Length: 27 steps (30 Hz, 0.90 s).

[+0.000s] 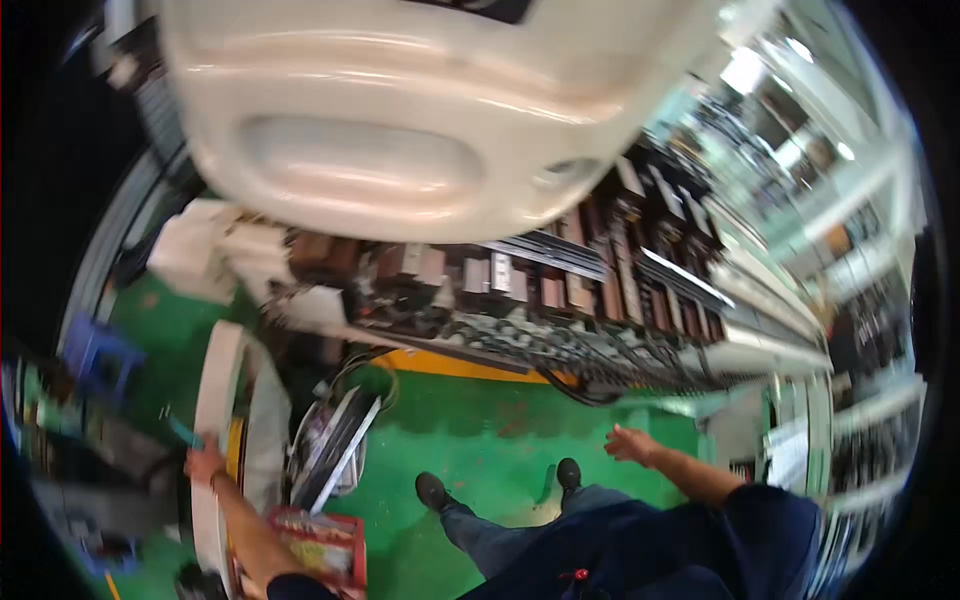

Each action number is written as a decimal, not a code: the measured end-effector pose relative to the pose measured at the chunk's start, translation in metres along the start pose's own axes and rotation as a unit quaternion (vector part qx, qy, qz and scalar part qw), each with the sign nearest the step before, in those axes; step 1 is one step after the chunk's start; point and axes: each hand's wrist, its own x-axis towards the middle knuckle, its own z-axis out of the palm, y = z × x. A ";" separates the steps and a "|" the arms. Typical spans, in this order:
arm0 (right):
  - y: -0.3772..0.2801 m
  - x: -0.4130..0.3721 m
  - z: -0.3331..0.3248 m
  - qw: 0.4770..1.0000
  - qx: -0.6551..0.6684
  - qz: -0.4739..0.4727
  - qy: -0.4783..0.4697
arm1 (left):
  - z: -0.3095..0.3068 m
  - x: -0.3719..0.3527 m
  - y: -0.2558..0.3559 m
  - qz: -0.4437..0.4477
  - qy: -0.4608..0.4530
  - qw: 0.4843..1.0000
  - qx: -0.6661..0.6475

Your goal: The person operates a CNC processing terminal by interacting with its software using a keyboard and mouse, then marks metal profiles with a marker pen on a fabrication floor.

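Observation:
My left hand (206, 462) is closed around a slim teal object (185, 432); its exact kind is too blurred to tell. That hand is beside a tall white curved panel or frame (215, 400), seemingly over its edge, though contact is not clear. Out to the right, my right hand (632, 445) hangs above the green floor with its fingers loosely apart and nothing in them. Ahead is a large machine with a white rounded cover (380, 110) and a row of dark metal blocks (490, 278) below it.
A red tray (358, 560) and a bin with long metal strips (338, 450) stand near my left arm. Cables (585, 395) hang below the machine over the green floor (460, 420). A blue stool (100, 352) is at far left, shelves (880, 400) at right.

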 end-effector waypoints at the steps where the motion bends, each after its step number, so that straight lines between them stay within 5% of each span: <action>1: -0.005 -0.010 0.004 0.999 -0.016 0.004 0.029 | 0.011 0.019 -0.001 -0.061 -0.053 0.995 -0.053; 2: -0.007 -0.016 0.006 0.998 -0.025 0.004 0.055 | -0.003 0.014 0.013 -0.139 -0.037 0.988 -0.056; 4: -0.012 -0.029 0.007 0.994 -0.045 0.007 0.095 | 0.032 0.055 0.002 -0.147 -0.081 0.974 -0.155; 7: -0.020 -0.044 0.010 0.991 -0.045 -0.008 0.124 | 0.048 0.086 -0.018 -0.175 0.045 0.916 -0.357; 10: -0.024 -0.053 -0.001 0.982 0.028 -0.085 0.169 | -0.017 0.035 -0.003 -0.037 0.178 0.861 -0.476; 12: -0.032 -0.059 -0.015 0.957 0.135 -0.145 0.210 | -0.081 -0.044 0.029 0.055 0.092 0.762 -0.638; 14: -0.043 -0.063 -0.032 0.919 0.255 -0.190 0.233 | -0.125 -0.126 0.051 0.157 0.027 0.793 -0.588; 19: -0.089 -0.089 -0.061 0.828 0.437 -0.280 0.212 | -0.190 -0.334 0.088 0.156 -0.233 0.799 -0.532; 21: -0.100 -0.092 -0.075 0.801 0.469 -0.314 0.200 | -0.254 -0.395 0.123 0.063 -0.360 0.720 -0.590; 22: -0.102 -0.090 -0.082 0.787 0.486 -0.328 0.191 | -0.252 -0.415 0.126 0.097 -0.392 0.716 -0.569; 27: -0.099 -0.082 -0.107 0.773 0.491 -0.335 0.220 | -0.259 -0.465 0.165 0.371 -0.353 0.711 -0.482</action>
